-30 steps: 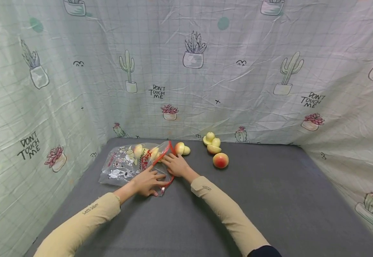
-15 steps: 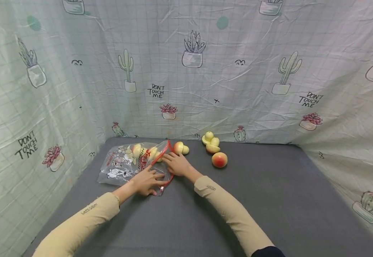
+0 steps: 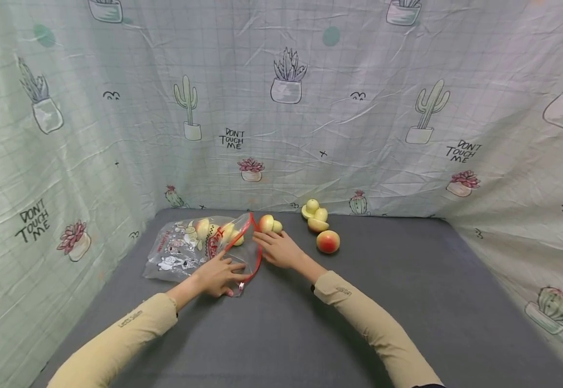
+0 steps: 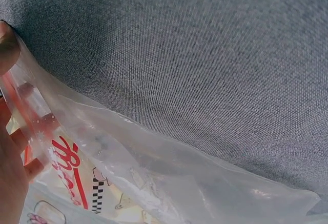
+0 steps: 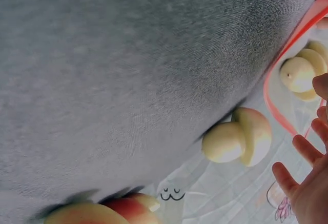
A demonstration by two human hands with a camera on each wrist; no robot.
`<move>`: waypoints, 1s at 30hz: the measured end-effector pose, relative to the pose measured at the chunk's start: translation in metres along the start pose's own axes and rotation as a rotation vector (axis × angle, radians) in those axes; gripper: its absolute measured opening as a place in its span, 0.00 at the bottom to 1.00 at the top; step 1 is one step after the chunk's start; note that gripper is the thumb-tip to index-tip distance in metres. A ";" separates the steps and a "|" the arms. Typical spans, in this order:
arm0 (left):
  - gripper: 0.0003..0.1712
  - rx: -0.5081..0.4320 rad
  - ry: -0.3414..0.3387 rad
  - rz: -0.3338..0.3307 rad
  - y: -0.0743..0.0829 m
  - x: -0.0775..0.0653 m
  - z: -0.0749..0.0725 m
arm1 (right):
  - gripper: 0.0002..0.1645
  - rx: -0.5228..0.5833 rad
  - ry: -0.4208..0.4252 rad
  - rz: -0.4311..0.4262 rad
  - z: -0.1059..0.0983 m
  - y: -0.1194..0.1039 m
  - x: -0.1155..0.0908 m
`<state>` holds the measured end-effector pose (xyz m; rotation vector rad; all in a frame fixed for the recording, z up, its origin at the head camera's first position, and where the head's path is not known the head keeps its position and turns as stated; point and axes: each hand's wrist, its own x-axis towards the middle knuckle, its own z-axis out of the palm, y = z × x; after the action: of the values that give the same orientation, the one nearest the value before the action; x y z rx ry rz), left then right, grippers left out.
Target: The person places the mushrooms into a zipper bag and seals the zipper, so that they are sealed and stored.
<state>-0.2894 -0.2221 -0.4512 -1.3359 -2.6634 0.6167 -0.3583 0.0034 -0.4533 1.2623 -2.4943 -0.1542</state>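
Note:
A clear plastic zipper bag [image 3: 172, 250] with a red-edged mouth and cartoon print lies on its side at the left of the table. Several yellow and reddish peach-like fruit pieces [image 3: 204, 228] show through it. My left hand [image 3: 215, 275] holds the near side of the mouth; its thumb [image 4: 7, 49] and fingers show at the bag's edge in the left wrist view. My right hand [image 3: 280, 249] is beside the mouth, fingers extended, nothing in its grasp. Just beyond its fingertips sits a peach-like half with a pale yellow ball [image 3: 269, 224], outside the bag.
A cluster of pale yellow round pieces and halves [image 3: 317, 215] stands at the back of the grey table [image 3: 407, 302]. One red-blushed peach-like fruit [image 3: 328, 242] lies in front of it. A cactus-print cloth [image 3: 359, 134] hangs behind and at both sides.
My right hand has drawn out of the bag's mouth and moved right. The left hand keeps its place on the bag. The view has shifted slightly.

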 end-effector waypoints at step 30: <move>0.35 -0.025 0.069 0.007 0.001 -0.002 0.003 | 0.32 0.069 0.202 0.008 -0.028 0.033 -0.075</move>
<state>-0.2879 -0.2237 -0.4543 -1.3482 -2.6213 0.5294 -0.3328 0.0848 -0.4382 1.2289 -2.3490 0.0587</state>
